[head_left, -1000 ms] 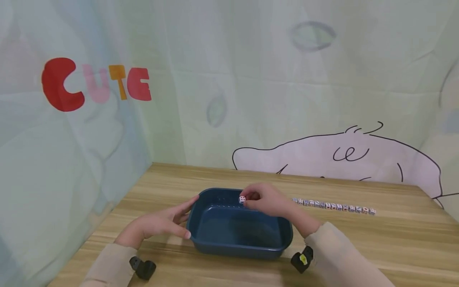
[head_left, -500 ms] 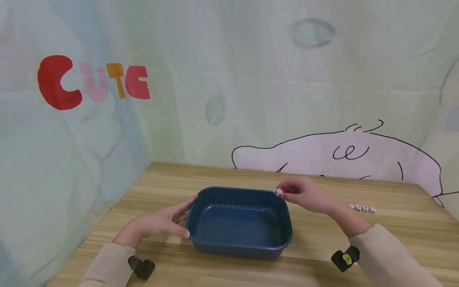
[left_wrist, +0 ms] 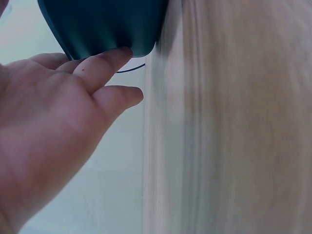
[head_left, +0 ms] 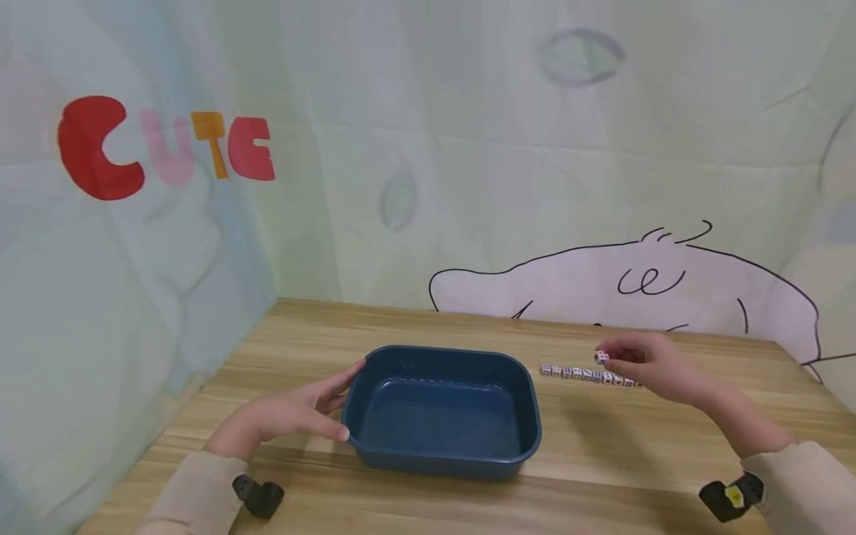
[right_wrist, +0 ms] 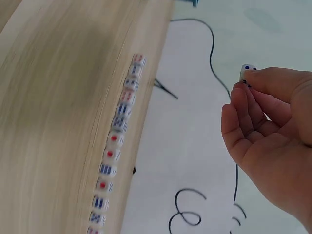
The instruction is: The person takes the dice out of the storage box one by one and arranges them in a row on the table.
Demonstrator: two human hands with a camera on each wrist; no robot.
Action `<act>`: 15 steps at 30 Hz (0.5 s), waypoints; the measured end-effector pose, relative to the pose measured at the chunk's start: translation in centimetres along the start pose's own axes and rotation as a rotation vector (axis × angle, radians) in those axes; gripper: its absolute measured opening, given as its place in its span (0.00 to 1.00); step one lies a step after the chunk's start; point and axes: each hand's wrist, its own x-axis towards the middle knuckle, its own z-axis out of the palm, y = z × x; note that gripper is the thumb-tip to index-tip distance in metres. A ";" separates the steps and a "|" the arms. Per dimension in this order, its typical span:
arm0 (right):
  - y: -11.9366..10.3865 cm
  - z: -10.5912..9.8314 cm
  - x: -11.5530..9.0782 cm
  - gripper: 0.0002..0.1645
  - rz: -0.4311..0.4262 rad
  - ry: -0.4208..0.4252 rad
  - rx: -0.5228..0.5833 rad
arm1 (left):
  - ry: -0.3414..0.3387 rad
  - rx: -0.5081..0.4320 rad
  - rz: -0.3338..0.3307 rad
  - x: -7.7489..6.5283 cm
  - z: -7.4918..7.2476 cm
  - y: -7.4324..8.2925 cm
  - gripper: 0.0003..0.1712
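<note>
Between thumb and fingertips, my right hand [head_left: 658, 365] pinches a small white die [head_left: 602, 357], raised over a row of dice [head_left: 575, 373]. In the right wrist view the pinched die [right_wrist: 247, 69] shows blue pips, and the dice row [right_wrist: 115, 139] shows red and blue ones. The hand hides the row's right end in the head view. My left hand [head_left: 294, 412] rests with extended fingers against the left side of a dark blue rectangular basin [head_left: 441, 459]. Its fingers [left_wrist: 105, 66] touch the basin wall [left_wrist: 105, 24] in the left wrist view.
A wood-grain table [head_left: 334, 505] carries the basin and dice. Behind it hangs a pale printed curtain [head_left: 468, 148] with a cartoon outline. Another curtain with coloured letters [head_left: 100, 148] stands along the left. Black cameras [head_left: 732, 496] sit on both wrists.
My right hand has moved right, from over the basin to above the dice row, with the die still pinched. The left hand and basin have stayed in place.
</note>
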 end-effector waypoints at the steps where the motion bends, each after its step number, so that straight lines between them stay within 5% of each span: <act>1: 0.4 -0.3 -0.2 0.17 0.008 0.005 -0.006 | -0.001 0.000 0.003 0.0 0.0 0.0 0.60; 15: 7.0 -3.0 -2.5 0.18 0.112 0.078 -0.134 | -0.006 0.005 0.011 0.2 0.0 -0.1 0.60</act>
